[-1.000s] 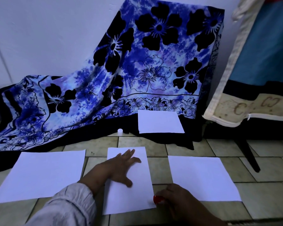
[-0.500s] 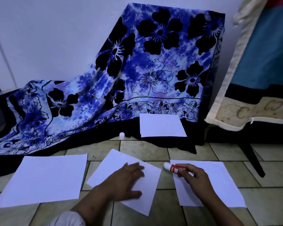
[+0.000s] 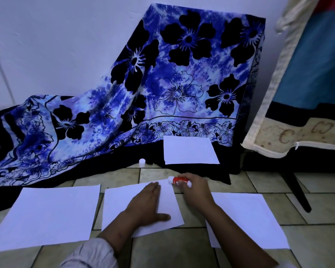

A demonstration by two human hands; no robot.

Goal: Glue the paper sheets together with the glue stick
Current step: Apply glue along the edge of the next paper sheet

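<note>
Three white paper sheets lie on the tiled floor in front of me: a left sheet (image 3: 45,215), a middle sheet (image 3: 116,206) and a right sheet (image 3: 248,219). My left hand (image 3: 145,206) presses flat on the middle sheet, fingers straight. My right hand (image 3: 195,188) grips a red glue stick (image 3: 179,180), its white tip at the middle sheet's far right corner. A fourth sheet (image 3: 190,150) lies farther back on dark cloth. A white cap (image 3: 142,162) stands on the floor near that cloth.
A blue floral cloth (image 3: 162,89) drapes over something against the wall behind the sheets. A mattress or cushion (image 3: 298,93) leans at the right, with a dark furniture leg (image 3: 298,192) below it.
My right hand has carried the glue stick from the sheet's near edge to its far right corner. The middle sheet has turned under my left hand.
</note>
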